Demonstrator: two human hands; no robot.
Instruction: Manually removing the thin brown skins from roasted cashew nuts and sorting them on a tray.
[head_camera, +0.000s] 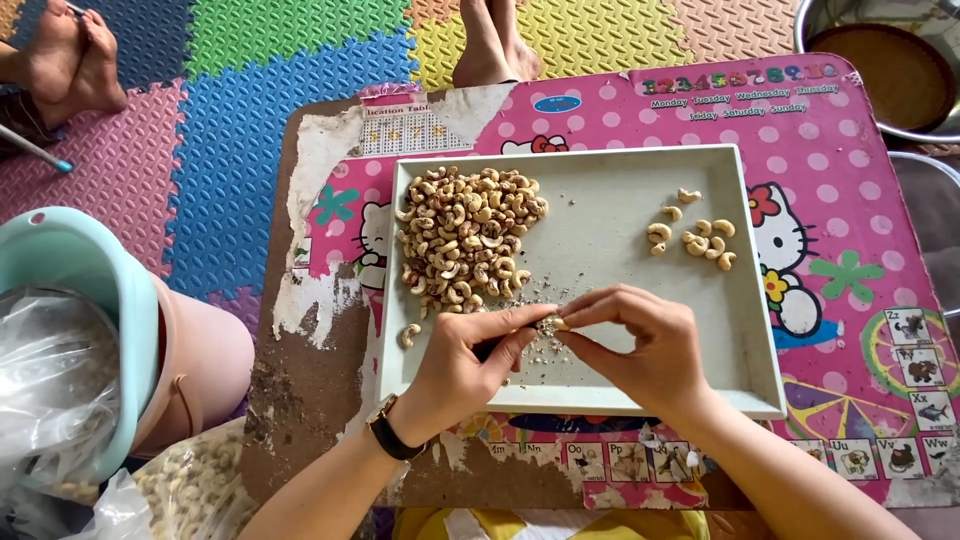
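While hovering over the grey tray (620, 250), left hand (465, 365) and right hand (640, 340) fingertips pinched together on one cashew (549, 323).

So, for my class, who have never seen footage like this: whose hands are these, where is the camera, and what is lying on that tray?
There is no machine here: a person works with bare hands. The single picture comes from a camera worn on that person's head, looking down. A pale rectangular plastic tray rests on a low pink patterned table. On the tray's left lies a big heap of cashew nuts; at its right, a small cluster of cashew nuts. The left hand, with a dark wristwatch, and the right hand together pinch one small nut over scattered flakes. Another person's bare feet show beyond the table.
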